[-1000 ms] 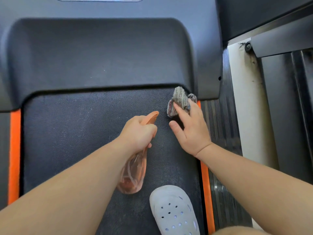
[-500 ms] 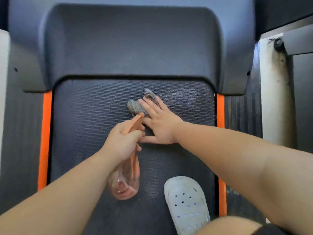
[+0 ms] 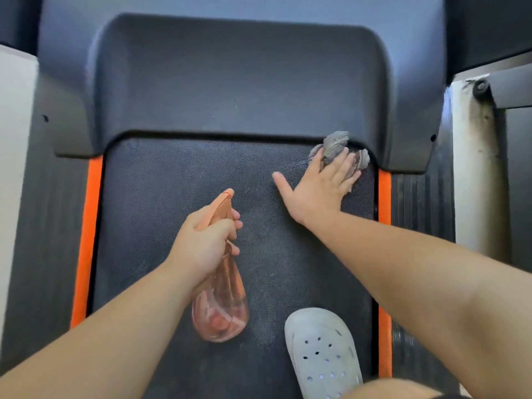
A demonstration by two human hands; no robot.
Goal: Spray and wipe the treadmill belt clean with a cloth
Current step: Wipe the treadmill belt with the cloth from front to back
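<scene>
Pressing cloth (image 3: 335, 146) onto belt (image 3: 172, 180), flat right hand (image 3: 319, 188); left hand (image 3: 205, 240) gripping spray bottle (image 3: 223, 306).

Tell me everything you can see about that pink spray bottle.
The spray bottle is see-through pinkish-orange plastic with a rounded body and an opaque orange spray head. It looks nearly empty. The left hand wraps its neck, holding it tilted above the treadmill belt, nozzle aimed forward and body hanging toward the person. It appears to touch only that hand.
</scene>
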